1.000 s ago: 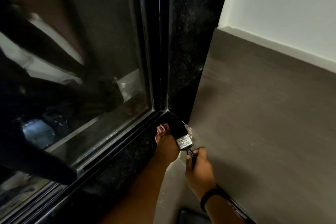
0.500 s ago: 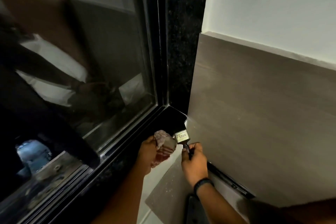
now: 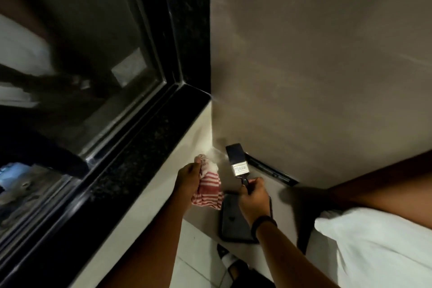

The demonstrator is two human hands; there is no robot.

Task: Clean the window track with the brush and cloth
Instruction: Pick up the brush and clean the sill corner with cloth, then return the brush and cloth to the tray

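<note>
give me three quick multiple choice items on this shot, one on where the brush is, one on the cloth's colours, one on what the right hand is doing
1. Where is the brush?
A. below the sill, off the track
B. in the track corner
C. on the floor

2. What colours is the cloth?
A. plain blue
B. red and white stripes
C. solid black

3. What is the right hand doing?
A. hanging empty
B. pressing on the glass
C. gripping the brush handle

Answers: 1 A, bristles sit lower than the black sill. 2 B, stripes show beside the left hand. 3 C, fingers wrap the handle.
</note>
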